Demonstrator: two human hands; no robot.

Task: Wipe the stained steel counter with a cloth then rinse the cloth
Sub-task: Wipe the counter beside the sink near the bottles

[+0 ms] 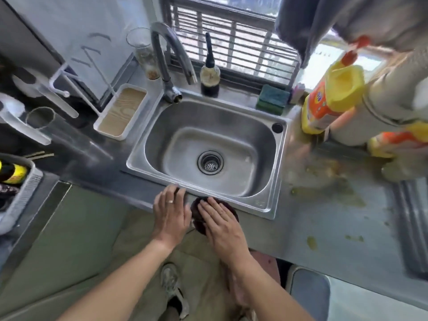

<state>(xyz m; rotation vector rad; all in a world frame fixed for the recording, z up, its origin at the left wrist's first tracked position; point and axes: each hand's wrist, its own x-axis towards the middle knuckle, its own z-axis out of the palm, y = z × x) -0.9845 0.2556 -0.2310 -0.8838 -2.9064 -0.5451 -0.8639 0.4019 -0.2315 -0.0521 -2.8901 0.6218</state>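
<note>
Both of your hands are lying flat-fingered at the sink's front rim [203, 193]: your right hand [220, 218] is pressing the dark cloth [196, 205], your left hand [170, 210] is gripping nothing. Gather it, then sweep the yellow stains [324, 188] on the worktop [335, 223]. Bottle [328, 100] labels are blurring unreadably.

two hands [171, 214], one cloth [199, 205], one sink [266, 205], two yellow bottles [328, 100], two glasses [143, 52]
</note>
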